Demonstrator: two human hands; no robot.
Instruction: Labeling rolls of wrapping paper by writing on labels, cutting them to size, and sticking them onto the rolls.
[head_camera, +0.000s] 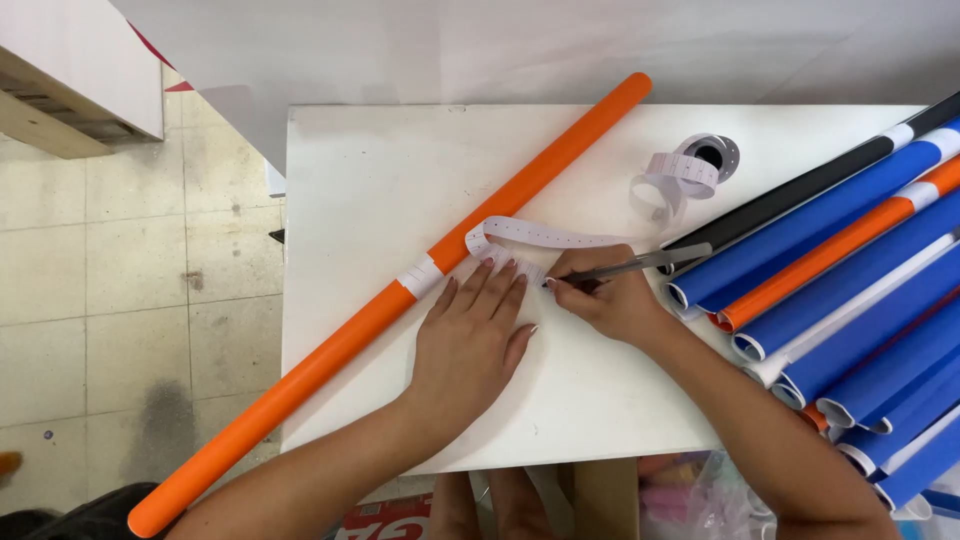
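We look down on a white table (360, 180) standing on a worn, pale tiled floor (130, 290), with a white wall panel (500, 40) behind it and a wooden shelf edge (60, 90) at the upper left. A long orange roll (330, 350) lies slantwise across the table, its lower end hanging past the near edge, with a white label band (420, 275) round its middle. At the right we see a heap of rolled sheets (860, 300), mostly blue with some orange and one black, their open ends facing the hands and crowding that side. Our left hand (470, 345) lies flat, fingers spread, its fingertips pressing the white sticker strip (540, 233) onto the table just beside the orange roll. Our right hand (610, 295) has its grip pinched round a slim metal tool (640, 265), tip at the strip's end. The strip trails back to its small reel (700, 160) further up the table
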